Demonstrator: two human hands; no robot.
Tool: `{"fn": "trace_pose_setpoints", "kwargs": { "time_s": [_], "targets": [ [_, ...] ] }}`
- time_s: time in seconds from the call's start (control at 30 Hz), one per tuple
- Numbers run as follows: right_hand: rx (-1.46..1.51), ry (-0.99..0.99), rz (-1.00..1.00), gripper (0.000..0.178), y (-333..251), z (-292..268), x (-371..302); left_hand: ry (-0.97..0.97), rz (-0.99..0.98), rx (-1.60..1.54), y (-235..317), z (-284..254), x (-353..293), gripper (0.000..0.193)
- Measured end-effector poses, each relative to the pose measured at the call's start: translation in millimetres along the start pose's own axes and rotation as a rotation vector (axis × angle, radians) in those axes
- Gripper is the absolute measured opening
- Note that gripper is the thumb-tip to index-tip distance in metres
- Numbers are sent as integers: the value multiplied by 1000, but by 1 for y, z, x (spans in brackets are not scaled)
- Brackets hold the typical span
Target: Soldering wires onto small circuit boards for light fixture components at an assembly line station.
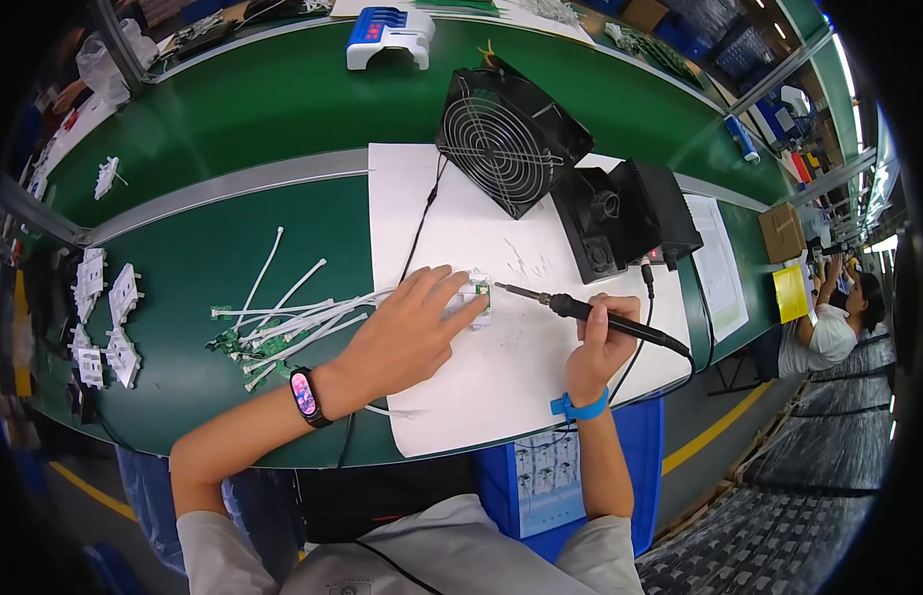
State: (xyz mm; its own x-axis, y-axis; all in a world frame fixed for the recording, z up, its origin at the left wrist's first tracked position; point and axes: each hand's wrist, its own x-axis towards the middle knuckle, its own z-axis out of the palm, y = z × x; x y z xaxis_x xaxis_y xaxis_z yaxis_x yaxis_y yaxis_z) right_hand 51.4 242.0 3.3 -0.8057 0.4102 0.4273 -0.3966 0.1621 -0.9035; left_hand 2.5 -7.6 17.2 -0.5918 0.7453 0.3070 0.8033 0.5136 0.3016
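Observation:
On a white sheet (431, 416) lies a small white plastic housing (478, 319) with a green circuit board (483, 287) in it. My left hand (407, 327) reaches over it from the left, its fingers pressed on it and holding it down; they cover part of it. In my right hand (602, 342) is a black soldering iron (570, 305), gripped like a pen. Its metal tip points left and ends close to the board's right side; contact cannot be made out. White cables (312, 322) with green boards (268, 342) lie in a loose pile left of my left hand.
A black fan (501, 144) with a wire grille stands behind the work, beside a black soldering station (655, 213). White plastic housings (122, 296) sit at the far left. A blue-and-white device (390, 40) rests on the shelf. Another person (833, 332) works at far right.

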Motion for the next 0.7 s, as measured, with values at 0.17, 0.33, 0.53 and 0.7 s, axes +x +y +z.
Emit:
{"fn": "trace_pose_setpoints", "kwargs": {
  "time_s": [0.17,0.33,0.53,0.7],
  "targets": [
    [18,-27,23,9,0,0,-2,3,6,3,0,1,0,62],
    [5,-51,8,9,2,-1,-2,-7,-5,0,-1,3,0,63],
    [-24,-65,15,9,0,1,0,-18,-13,-6,-1,3,0,65],
    [-90,-11,12,12,-2,8,5,-15,-18,-14,-2,5,-1,65]
  ]
}}
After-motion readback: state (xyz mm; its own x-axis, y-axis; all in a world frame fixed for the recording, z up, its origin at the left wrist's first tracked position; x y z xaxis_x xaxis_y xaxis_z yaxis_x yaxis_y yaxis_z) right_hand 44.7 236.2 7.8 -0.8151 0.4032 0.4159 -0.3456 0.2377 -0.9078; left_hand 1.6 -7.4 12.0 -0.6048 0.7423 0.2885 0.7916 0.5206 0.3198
